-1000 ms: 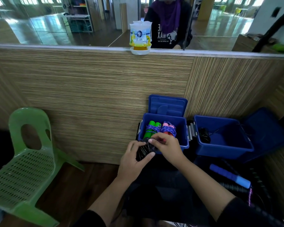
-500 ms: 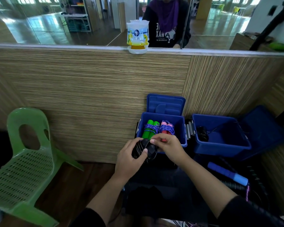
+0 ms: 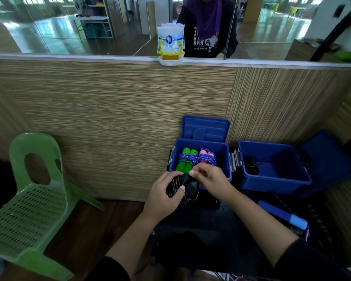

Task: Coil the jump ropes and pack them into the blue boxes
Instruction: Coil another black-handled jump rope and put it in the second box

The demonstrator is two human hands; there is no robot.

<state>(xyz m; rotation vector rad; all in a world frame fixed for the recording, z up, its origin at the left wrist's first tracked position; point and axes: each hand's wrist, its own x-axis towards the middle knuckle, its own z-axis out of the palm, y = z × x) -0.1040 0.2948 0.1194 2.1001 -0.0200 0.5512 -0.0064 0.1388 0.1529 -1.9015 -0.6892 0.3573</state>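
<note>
We see both hands meet over a coiled black jump rope (image 3: 182, 186), held just in front of the near rim of the left blue box (image 3: 224, 153); its handles are hidden in the dark bundle. Our left hand (image 3: 163, 196) cups the coil from the left, thumb pressed across it, while our right hand (image 3: 209, 178) pinches its top with curled fingers. Behind the knuckles, a green-handled rope (image 3: 185, 162) and a pink-handled rope (image 3: 207, 158), each bound in purple cord, lie inside that box. The right blue box (image 3: 282, 179) holds a small black object we cannot identify. A blue handle (image 3: 282, 214) lies lower right, its rope lost in shadow.
</note>
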